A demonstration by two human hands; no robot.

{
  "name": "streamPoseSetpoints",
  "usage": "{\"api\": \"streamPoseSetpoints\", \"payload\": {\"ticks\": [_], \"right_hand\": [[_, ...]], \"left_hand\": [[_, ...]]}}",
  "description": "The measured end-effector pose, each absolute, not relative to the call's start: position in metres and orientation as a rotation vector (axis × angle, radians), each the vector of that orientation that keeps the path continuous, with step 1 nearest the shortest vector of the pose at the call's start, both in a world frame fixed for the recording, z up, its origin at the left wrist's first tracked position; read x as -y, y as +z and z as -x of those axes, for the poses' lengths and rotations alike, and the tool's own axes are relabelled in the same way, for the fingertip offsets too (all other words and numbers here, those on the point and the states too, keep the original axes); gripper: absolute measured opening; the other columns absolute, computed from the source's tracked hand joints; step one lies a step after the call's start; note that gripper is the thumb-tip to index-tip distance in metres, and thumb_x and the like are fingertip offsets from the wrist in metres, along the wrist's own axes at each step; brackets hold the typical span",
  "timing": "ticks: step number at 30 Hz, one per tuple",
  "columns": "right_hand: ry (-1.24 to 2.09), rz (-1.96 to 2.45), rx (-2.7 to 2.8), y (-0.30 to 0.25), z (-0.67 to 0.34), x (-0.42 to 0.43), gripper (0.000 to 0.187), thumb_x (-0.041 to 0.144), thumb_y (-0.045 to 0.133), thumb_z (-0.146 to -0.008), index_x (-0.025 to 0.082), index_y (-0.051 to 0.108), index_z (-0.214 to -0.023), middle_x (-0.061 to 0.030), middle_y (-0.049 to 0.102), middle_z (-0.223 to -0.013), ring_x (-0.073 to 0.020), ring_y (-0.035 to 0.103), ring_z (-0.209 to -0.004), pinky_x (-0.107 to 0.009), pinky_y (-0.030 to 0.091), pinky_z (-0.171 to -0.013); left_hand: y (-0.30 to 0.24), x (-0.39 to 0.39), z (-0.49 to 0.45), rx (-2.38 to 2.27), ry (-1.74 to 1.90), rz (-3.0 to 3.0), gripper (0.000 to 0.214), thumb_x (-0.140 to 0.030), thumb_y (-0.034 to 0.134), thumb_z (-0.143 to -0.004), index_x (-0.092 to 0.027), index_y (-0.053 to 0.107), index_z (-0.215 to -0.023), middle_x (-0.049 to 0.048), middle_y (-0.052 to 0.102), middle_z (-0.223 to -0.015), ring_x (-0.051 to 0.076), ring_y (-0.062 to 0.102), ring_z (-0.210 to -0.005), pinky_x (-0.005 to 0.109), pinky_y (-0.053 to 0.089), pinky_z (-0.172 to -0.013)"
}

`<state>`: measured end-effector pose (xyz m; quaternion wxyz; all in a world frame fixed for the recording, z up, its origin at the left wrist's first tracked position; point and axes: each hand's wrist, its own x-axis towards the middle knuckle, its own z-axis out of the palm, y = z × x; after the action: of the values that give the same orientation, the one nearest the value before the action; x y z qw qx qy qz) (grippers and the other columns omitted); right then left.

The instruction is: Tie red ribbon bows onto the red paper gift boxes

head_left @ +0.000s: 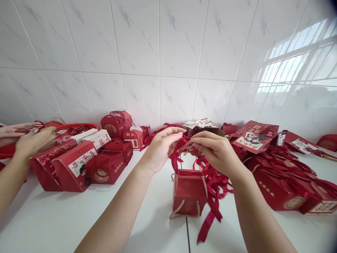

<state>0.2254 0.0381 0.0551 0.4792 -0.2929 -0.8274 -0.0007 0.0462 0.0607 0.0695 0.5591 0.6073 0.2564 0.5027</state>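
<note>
A red ribbon [174, 162] is stretched between my two hands, above a small red gift box [190, 193] on the white table. My left hand [164, 146] is closed on the ribbon, its fingers pointing right. From the other side, my right hand [213, 146] pinches the same ribbon with thumb and fingertips. The box stands upright, with gold lettering and twisted gold cord handles [181, 207] on its front. More loose red ribbons [217, 179] lie in a tangle behind and to the right of the box.
Finished-looking red boxes [105, 163] stand at left, beside a co-worker's hands [38, 140] over a red basket [81, 125]. Several ribboned boxes [284, 186] crowd the right. Flat printed cartons [255, 135] lie behind them. A tiled wall [176, 95] bounds the table [147, 218] at the back.
</note>
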Motion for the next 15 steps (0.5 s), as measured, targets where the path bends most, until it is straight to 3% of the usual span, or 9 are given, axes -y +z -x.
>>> {"api": "streamPoseSetpoints", "payload": {"ticks": [5,9,12,15], "right_hand": [[0.165,0.932,1.724,0.053,-0.234,-0.039,0.026,0.031,0.053,-0.087,0.019,0.071,-0.102,-0.0067,0.069,-0.097,-0.0178,0.064,-0.085,-0.028,0.051,-0.071],[0.157,1.383,1.549,0.057,-0.273,-0.026,0.035,0.043,0.055,-0.081,0.016,0.073,-0.091,-0.0039,0.067,-0.064,-0.0175,0.060,-0.058,-0.027,0.044,-0.054],[0.069,1.804,1.723,0.045,-0.309,-0.011,0.033,0.042,0.050,-0.081,0.018,0.073,-0.077,-0.0021,0.059,-0.051,-0.0167,0.054,-0.049,-0.027,0.037,-0.049],[0.070,2.163,1.812,0.015,-0.337,0.002,0.026,0.034,0.050,-0.080,0.020,0.072,-0.074,-0.0064,0.068,-0.068,-0.0210,0.061,-0.061,-0.028,0.039,-0.054]], "left_hand": [[0.056,-0.046,-0.044,-0.877,1.607,-2.098,0.028,-0.029,0.053,-0.086,-0.017,0.062,-0.110,0.0039,0.069,-0.084,0.014,0.062,-0.074,0.024,0.047,-0.068],[0.047,-0.044,-0.018,-1.195,1.842,-2.413,0.019,-0.026,0.058,-0.081,-0.018,0.064,-0.097,-0.0021,0.060,-0.066,0.011,0.054,-0.060,0.021,0.043,-0.063],[0.033,-0.049,0.014,-1.419,1.632,-2.498,0.015,-0.015,0.052,-0.078,-0.018,0.062,-0.089,-0.0063,0.043,-0.056,0.009,0.045,-0.052,0.020,0.039,-0.059],[0.007,-0.055,0.045,-1.551,1.103,-2.540,0.029,-0.005,0.043,-0.070,-0.019,0.060,-0.089,-0.0057,0.041,-0.056,0.011,0.044,-0.052,0.020,0.036,-0.055]]}}
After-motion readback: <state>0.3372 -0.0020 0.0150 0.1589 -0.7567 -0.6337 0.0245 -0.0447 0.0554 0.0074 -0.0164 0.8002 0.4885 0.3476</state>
